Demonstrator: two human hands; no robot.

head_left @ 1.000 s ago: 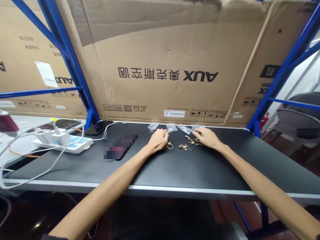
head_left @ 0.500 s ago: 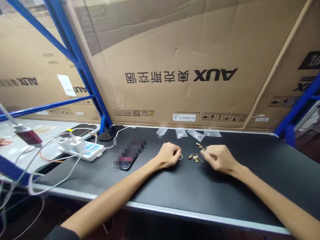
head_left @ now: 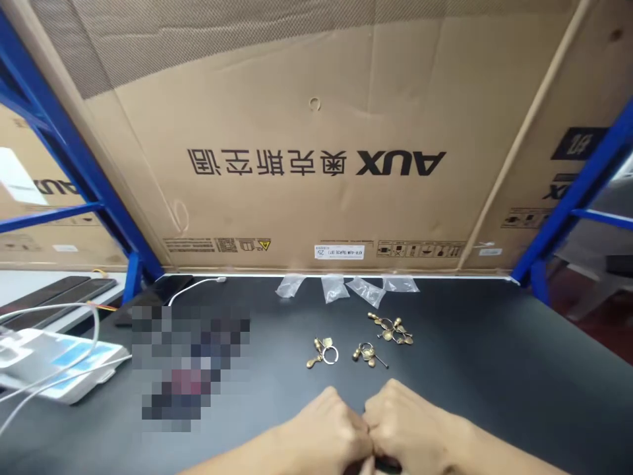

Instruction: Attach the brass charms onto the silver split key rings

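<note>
My left hand (head_left: 324,432) and my right hand (head_left: 413,429) are pressed together at the near edge of the black table (head_left: 494,369), fingers curled in; what they pinch between them is hidden. Beyond them lie brass keyrings with charms: one with a ring (head_left: 324,353), a second (head_left: 368,354) beside it, and a bigger cluster (head_left: 392,328) further back. Several small clear plastic bags (head_left: 346,287) lie along the far edge.
A big cardboard box (head_left: 316,132) stands upright behind the table between blue rack posts (head_left: 568,211). At left lie a blurred phone (head_left: 188,356), a dark phone on a white cable (head_left: 198,285) and a white power strip (head_left: 54,369).
Both hands pulled back from the keyrings toward me and came together. The view moved closer and lower. The keyring by my left hand now lies free on the table.
</note>
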